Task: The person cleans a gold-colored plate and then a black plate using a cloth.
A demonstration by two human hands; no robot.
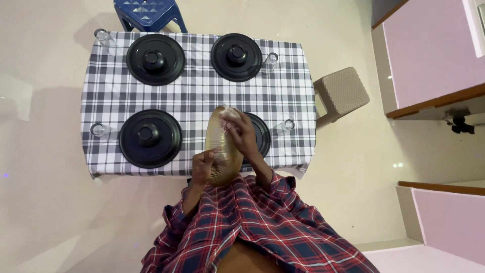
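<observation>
Head view, looking straight down: golden ribbed plate (222,151) held tilted on edge above the near side of the tabletop (197,96), over the near right place setting. Left hand (203,168) closed in a fist on the lower rim of the golden plate; grip tight on the rim. Right hand (241,132) pressed against the upper face of the plate, fingers bunched around a crumpled clear plastic wrap or cloth (228,114); exact material hard to tell. Checked black-and-white cloth spread across the tabletop. Four black round plates, each with an upturned black bowl at its middle: far left (155,59), far right (236,56), near left (150,138), and near right (261,134), this last partly hidden behind the golden plate and right hand. Clear glass beside each setting: far left corner (103,36), far right (272,58), near left (98,130), near right (288,124). Blue plastic stool (150,12) beyond the far edge, beige woven stool (341,93) just beside the right edge. Red and blue checked shirt sleeves (262,222) at the bottom of frame.
</observation>
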